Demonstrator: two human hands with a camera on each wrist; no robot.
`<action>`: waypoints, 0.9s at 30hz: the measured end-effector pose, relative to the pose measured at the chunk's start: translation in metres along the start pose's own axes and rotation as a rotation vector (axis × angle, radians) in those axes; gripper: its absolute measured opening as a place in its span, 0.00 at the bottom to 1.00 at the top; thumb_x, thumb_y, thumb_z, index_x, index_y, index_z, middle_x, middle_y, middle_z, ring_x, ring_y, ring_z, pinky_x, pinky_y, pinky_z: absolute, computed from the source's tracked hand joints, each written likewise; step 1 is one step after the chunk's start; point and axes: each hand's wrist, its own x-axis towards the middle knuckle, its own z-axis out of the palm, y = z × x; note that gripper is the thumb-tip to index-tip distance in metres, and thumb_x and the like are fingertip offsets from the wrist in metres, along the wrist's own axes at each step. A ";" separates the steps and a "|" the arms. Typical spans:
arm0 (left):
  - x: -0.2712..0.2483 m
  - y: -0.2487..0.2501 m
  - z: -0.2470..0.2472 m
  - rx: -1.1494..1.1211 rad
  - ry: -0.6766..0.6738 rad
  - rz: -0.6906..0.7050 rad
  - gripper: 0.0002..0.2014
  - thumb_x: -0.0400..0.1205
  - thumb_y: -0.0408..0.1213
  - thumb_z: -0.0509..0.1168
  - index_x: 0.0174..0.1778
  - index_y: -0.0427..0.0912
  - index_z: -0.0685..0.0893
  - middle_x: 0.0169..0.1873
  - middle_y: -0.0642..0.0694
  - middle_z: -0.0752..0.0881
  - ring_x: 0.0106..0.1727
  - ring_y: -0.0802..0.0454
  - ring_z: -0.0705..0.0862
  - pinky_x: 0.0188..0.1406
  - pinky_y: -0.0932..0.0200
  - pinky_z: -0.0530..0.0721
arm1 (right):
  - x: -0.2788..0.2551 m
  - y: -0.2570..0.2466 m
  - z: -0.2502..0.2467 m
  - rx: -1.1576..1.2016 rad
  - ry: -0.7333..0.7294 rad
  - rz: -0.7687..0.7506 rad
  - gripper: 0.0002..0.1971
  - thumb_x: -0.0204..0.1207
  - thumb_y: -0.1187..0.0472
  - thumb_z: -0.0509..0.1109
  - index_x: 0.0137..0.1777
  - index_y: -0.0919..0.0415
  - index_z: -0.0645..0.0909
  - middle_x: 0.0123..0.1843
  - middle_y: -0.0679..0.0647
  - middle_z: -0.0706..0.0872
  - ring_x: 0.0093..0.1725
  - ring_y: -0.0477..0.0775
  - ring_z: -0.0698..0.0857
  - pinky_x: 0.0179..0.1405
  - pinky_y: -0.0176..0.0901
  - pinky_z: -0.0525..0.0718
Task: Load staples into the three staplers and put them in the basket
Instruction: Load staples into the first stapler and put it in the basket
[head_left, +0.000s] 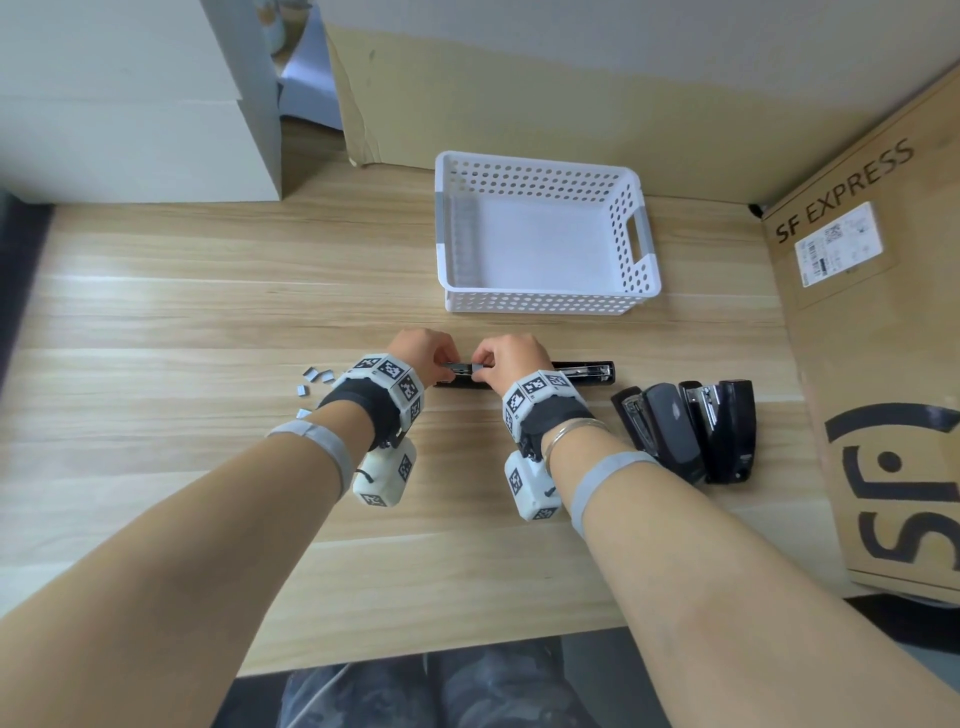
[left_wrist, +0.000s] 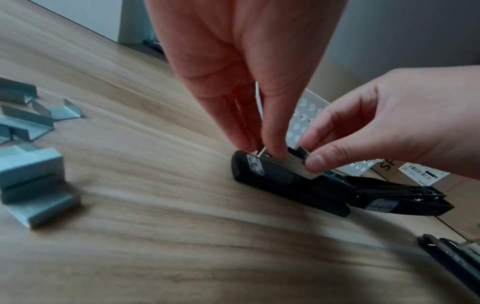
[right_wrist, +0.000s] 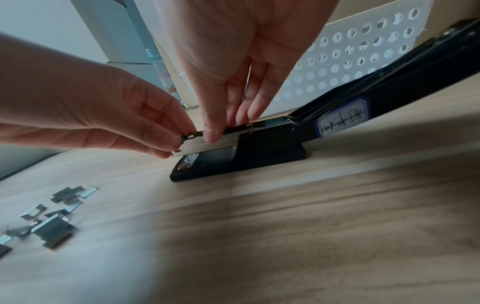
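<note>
A black stapler (head_left: 582, 375) lies swung open flat on the wooden table, its metal magazine (left_wrist: 291, 162) raised over the base (right_wrist: 241, 162). My left hand (head_left: 439, 364) pinches the magazine's front end from above; its fingertips (left_wrist: 272, 150) sit on the metal. Just to the right, my right hand (head_left: 480, 364) pinches the same magazine between thumb (right_wrist: 213, 133) and fingers. Whether a staple strip is in the channel is hidden. Two more black staplers (head_left: 670, 436) (head_left: 727, 431) lie side by side to the right. The white perforated basket (head_left: 545, 306) stands beyond, with nothing in it.
Several loose grey staple strips (head_left: 314, 376) (left_wrist: 33, 164) (right_wrist: 54, 230) lie left of the hands. A large SF Express cardboard box (head_left: 883, 364) stands along the table's right side, and white boxes (head_left: 130, 104) stand at the back left. The table's front edge (head_left: 415, 649) is close to me.
</note>
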 end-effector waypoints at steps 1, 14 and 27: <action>0.000 0.000 0.001 -0.005 0.003 -0.001 0.12 0.75 0.32 0.70 0.55 0.38 0.85 0.54 0.40 0.89 0.57 0.45 0.85 0.54 0.59 0.79 | 0.000 0.001 0.000 0.011 0.009 0.000 0.06 0.72 0.61 0.76 0.49 0.57 0.89 0.50 0.53 0.91 0.51 0.54 0.88 0.53 0.43 0.86; 0.001 -0.002 0.003 -0.028 0.009 -0.018 0.12 0.75 0.33 0.70 0.54 0.37 0.85 0.54 0.40 0.89 0.57 0.44 0.85 0.58 0.56 0.81 | 0.001 0.000 0.000 0.004 -0.038 0.003 0.09 0.72 0.57 0.77 0.51 0.56 0.89 0.51 0.53 0.91 0.53 0.55 0.88 0.56 0.47 0.85; -0.001 -0.003 0.002 -0.034 -0.004 -0.008 0.12 0.76 0.33 0.70 0.54 0.39 0.85 0.54 0.41 0.88 0.56 0.46 0.85 0.56 0.59 0.80 | 0.013 0.017 0.000 -0.062 -0.027 0.110 0.06 0.74 0.63 0.73 0.47 0.52 0.88 0.57 0.56 0.88 0.53 0.56 0.87 0.48 0.40 0.84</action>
